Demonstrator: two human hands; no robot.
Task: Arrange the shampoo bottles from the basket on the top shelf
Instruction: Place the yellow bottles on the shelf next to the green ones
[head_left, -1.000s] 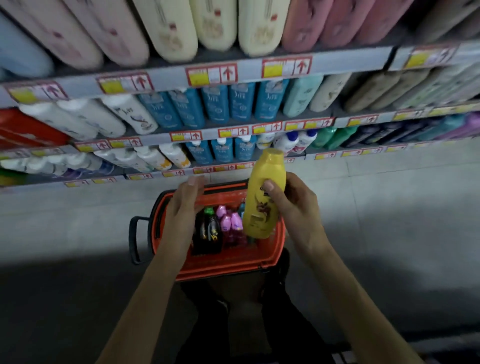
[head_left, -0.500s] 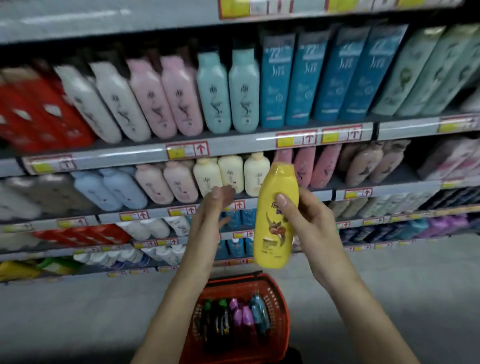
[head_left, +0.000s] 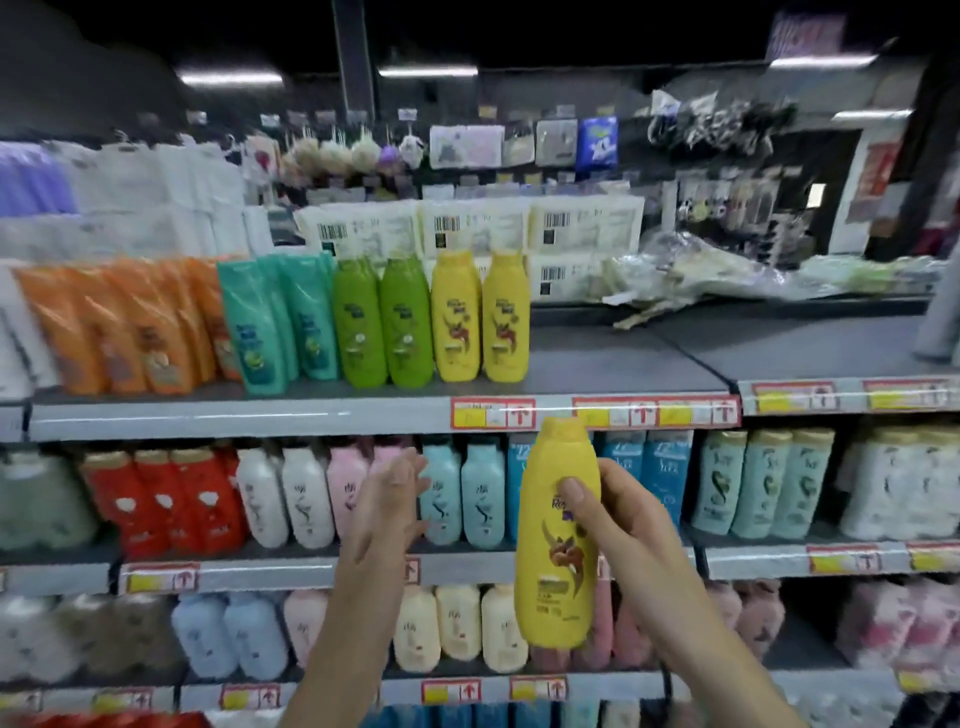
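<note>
Premises: a retail shop. Above the fingers of the right hand (head_left: 631, 525), a grey metal shelf edge (head_left: 208, 415) carries red-and-yellow price tags (head_left: 492, 413). Identical coloured plastic bottles (head_left: 358, 322) stand in rows, with barcoded white packs (head_left: 472, 228) higher still.

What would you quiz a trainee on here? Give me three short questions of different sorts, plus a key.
1. True or false: the left hand holds a bottle.
2. The right hand grips a bottle of which colour? A green, B yellow, C orange.
3. How many yellow bottles show on the top shelf?

Key: 1 false; 2 B; 3 two.
</note>
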